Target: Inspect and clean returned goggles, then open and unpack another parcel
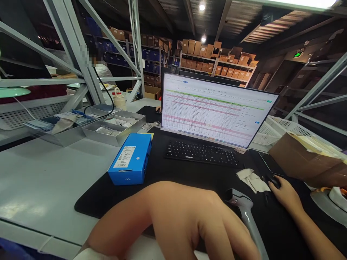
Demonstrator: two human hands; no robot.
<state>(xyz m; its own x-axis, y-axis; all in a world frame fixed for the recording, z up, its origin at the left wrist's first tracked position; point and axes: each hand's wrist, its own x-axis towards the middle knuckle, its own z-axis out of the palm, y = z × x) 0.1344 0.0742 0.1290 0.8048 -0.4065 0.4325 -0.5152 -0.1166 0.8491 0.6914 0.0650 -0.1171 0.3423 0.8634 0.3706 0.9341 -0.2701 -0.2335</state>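
Cardboard boxes (pixel 199 48) on rear shelving (pixel 197 56); green lit sign (pixel 298 54) at right; cream container (pixel 119 101), possibly jug, behind grey trays (pixel 101 137).

One left hand (pixel 184 220), bottom centre; one right hand (pixel 285 193) and one black mouse (pixel 271 180), lower right. One blue box (pixel 132 157), centre left; one monitor (pixel 214 112), one keyboard (pixel 202 154), centre; one grey scanner (pixel 248 213), bottom right; one green sign (pixel 297 55), upper right.
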